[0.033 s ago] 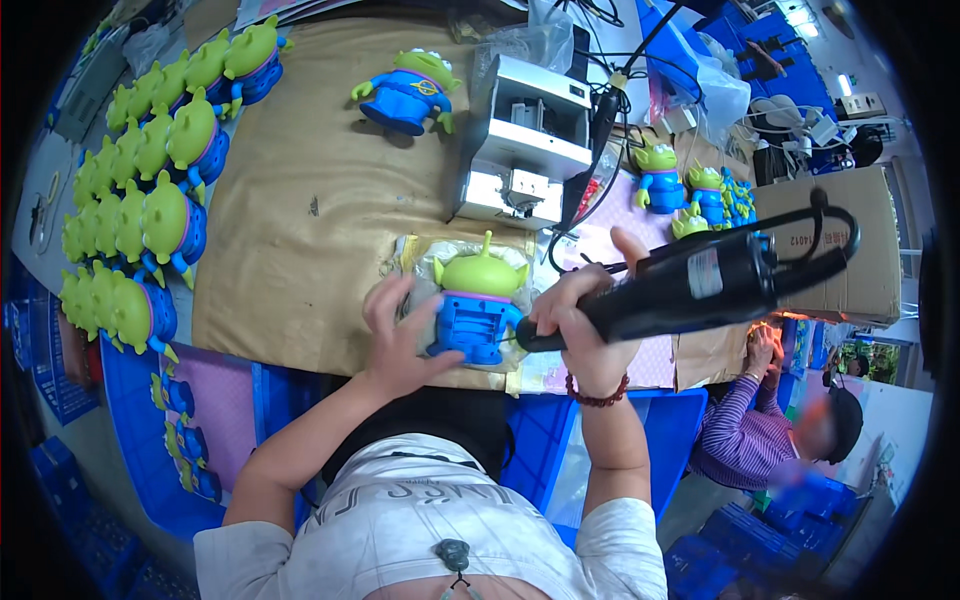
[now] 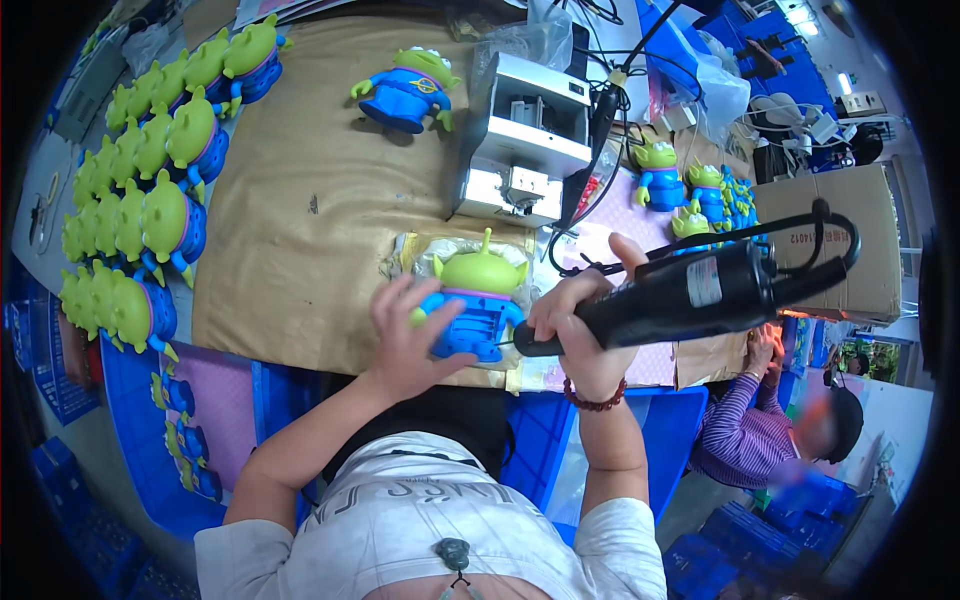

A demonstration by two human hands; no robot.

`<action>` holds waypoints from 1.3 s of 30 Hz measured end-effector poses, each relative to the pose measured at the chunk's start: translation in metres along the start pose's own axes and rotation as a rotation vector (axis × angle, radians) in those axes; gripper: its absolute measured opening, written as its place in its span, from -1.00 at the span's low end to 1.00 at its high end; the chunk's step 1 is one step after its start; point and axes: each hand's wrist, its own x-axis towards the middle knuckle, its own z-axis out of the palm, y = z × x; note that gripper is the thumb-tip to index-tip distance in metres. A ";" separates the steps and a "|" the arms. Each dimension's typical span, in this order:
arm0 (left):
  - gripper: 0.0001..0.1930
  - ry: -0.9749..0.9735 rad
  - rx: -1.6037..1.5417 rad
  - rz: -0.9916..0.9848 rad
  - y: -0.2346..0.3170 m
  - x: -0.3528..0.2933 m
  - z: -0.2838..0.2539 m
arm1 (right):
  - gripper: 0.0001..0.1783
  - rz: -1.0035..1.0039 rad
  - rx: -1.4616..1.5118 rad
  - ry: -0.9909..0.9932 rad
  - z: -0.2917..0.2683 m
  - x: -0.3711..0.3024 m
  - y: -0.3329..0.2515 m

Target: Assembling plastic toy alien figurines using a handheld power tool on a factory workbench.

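Note:
A green-headed, blue-bodied alien toy figure (image 2: 483, 275) lies back-up in a padded holder (image 2: 410, 250), its ribbed, recessed back panel showing. My left hand (image 2: 410, 335) is open at its left side, fingers spread, with the index finger and thumb by the blue body. My right hand (image 2: 585, 330) is closed around a black electric screwdriver (image 2: 680, 300), held almost level. Its thin bit points left at the lower right edge of the toy's back; whether the tip sits in a screw is too small to tell.
A metal screw feeder (image 2: 525, 140) stands behind the holder. Rows of alien toys (image 2: 150, 225) fill the left, and another toy (image 2: 405, 95) lies at the back. More toys (image 2: 660, 175) and a cardboard box (image 2: 840, 240) stand right. A co-worker in a striped sleeve (image 2: 740, 430) works farther right.
My left hand has shifted slightly right and its thumb sits a little farther along the toy's lower edge. The screwdriver has dipped slightly toward me.

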 end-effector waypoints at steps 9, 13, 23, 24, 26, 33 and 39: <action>-0.80 -0.190 -0.070 0.119 0.032 0.008 0.008 | -0.06 -0.144 -0.027 -0.115 -0.004 -0.038 -0.008; -0.78 -0.233 -0.075 0.125 0.042 0.008 0.005 | -0.05 -0.150 0.026 -0.180 -0.007 -0.054 -0.013; -0.32 -0.219 -0.056 -0.024 0.033 0.004 -0.009 | -0.09 -0.265 -0.106 -0.136 -0.019 -0.065 0.005; -0.36 -0.244 -0.080 -0.022 0.034 0.004 -0.008 | -0.10 -0.263 -0.091 -0.126 -0.018 -0.065 0.004; -0.44 -0.290 -0.127 -0.015 0.038 0.010 -0.003 | -0.11 -0.242 -0.096 -0.093 -0.015 -0.065 -0.002; -0.78 -0.278 -0.222 0.011 0.035 0.011 0.010 | -0.17 -0.153 0.093 -0.023 -0.008 -0.065 -0.020; -0.88 -0.208 -0.166 -0.074 0.017 0.027 -0.002 | -0.24 -0.345 0.114 0.107 -0.021 0.008 -0.001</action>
